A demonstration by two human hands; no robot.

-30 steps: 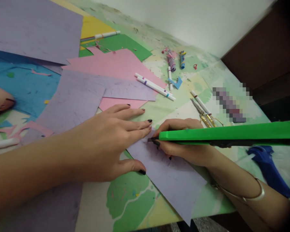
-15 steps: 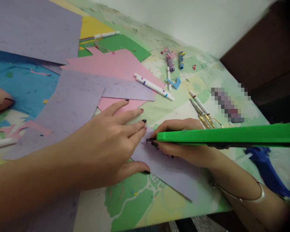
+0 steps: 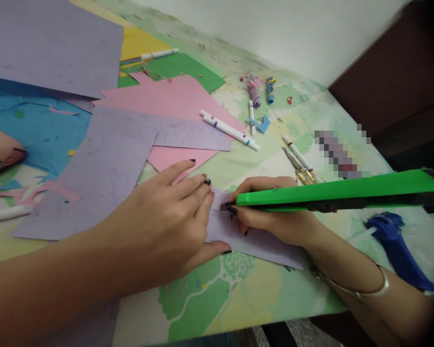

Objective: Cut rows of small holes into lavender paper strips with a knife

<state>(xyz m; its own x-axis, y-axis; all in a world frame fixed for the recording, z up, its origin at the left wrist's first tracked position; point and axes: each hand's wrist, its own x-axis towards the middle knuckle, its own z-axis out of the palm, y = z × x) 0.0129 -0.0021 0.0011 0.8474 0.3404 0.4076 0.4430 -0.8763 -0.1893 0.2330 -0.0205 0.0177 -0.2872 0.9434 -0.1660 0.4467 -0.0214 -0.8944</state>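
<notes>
A lavender sheet of paper (image 3: 267, 248) lies on the table beneath both hands. My left hand (image 3: 181, 217) rests flat on its left part, fingers stretched out and thumb spread towards the near edge. In a pen-like grip, my right hand (image 3: 275, 221) is closed round a long green utility knife (image 3: 329, 190). The knife's dark tip points left, close to the paper beside my left fingers; I cannot tell whether it touches. Under my left forearm lies a larger lavender sheet (image 3: 108, 159).
Gold-handled scissors (image 3: 298, 168) and a blue glue gun (image 3: 398, 250) lie on the right. White markers (image 3: 229, 130) rest near a pink sheet (image 3: 166, 96). Two small paper rolls (image 3: 271, 90) stand further back. Blue paper (image 3: 39, 125) and scraps cover the left.
The small lavender sheet has turned, its near right corner swinging up and to the right. My left hand has shifted slightly, and the knife's rear end has tilted upward in view.
</notes>
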